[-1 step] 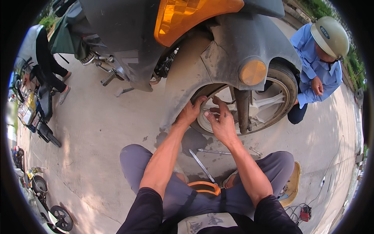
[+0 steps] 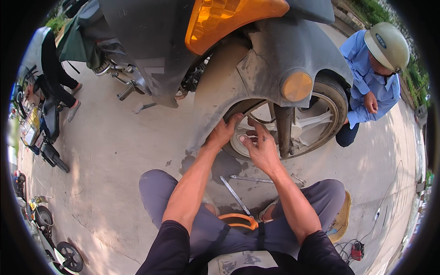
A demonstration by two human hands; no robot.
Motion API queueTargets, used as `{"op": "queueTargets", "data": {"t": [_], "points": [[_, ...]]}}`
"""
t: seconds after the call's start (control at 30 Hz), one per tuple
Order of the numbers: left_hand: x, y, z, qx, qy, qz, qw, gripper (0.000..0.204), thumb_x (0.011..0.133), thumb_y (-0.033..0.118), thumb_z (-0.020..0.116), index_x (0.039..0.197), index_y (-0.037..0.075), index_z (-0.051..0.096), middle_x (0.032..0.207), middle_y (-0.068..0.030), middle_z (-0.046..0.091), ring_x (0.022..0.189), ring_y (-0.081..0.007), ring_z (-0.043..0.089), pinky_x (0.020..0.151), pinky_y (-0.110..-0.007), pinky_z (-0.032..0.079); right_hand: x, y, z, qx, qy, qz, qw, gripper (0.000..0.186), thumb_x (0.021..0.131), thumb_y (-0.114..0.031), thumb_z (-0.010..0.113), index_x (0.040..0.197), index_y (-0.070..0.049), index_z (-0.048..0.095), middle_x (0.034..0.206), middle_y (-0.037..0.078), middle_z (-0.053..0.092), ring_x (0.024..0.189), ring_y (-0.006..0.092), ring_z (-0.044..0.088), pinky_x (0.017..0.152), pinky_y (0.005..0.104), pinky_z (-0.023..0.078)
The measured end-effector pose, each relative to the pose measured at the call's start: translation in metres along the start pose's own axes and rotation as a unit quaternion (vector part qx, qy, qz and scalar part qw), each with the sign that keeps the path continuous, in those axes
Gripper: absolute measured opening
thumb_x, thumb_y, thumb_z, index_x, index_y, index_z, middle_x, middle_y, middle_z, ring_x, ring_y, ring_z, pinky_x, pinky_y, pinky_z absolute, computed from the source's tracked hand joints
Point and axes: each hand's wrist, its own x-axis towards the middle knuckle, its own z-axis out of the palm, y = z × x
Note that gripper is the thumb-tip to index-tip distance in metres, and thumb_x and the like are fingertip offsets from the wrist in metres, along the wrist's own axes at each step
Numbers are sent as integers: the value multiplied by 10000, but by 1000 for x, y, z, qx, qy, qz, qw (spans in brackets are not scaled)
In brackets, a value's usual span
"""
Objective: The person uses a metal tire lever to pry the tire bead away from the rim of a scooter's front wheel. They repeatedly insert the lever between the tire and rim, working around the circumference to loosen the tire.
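Observation:
The front wheel (image 2: 316, 133) of a dusty dark motorbike is in front of me, under its grey mudguard (image 2: 288, 55). My left hand (image 2: 223, 133) is closed around the tyre (image 2: 340, 94) on the wheel's near left side, thumb on top and the other fingers hidden behind. Beside it, my right hand (image 2: 263, 149) reaches to the rim with thumb and forefinger apart and the other fingers partly curled; I see nothing held in it. Below the hands, two silver metal bars lie on the ground, one slanted bar (image 2: 234, 195) and one nearly level bar (image 2: 251, 178).
An orange curved piece (image 2: 239, 216) lies between my feet. A yellow basin (image 2: 343, 215) stands by my right knee, near a red device with cables (image 2: 357, 251). A helmeted person in blue (image 2: 376, 87) crouches beyond the wheel. Another person (image 2: 57, 68) and parked motorbikes (image 2: 48, 146) are at left.
The view has shifted very slightly. Both hands stay at the same part of the wheel; the right fingers have moved only a little.

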Motion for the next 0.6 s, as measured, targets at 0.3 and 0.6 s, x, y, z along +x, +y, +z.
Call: {"op": "queueTargets", "data": {"t": [0.3, 0.6], "points": [[-1, 23, -4, -74, -6, -28, 997, 730, 786, 478, 752, 1247, -39, 522, 1191, -207, 611, 1115, -352, 579, 991, -411, 425, -16, -35, -117, -123, 125, -150, 973, 179, 894, -119, 656, 1031, -4, 660, 999, 143, 669, 895, 303, 658, 797, 359, 504], [7, 29, -6, -80, 59, -46, 994, 766, 766, 447, 782, 1289, -37, 502, 1249, -198, 571, 1176, -332, 525, 1027, -405, 379, 42, 31, -192, -318, 274, -163, 893, 627, 855, -305, 690, 1381, -51, 462, 1382, 153, 459, 1230, 361, 464, 1038, 440, 369]]}}
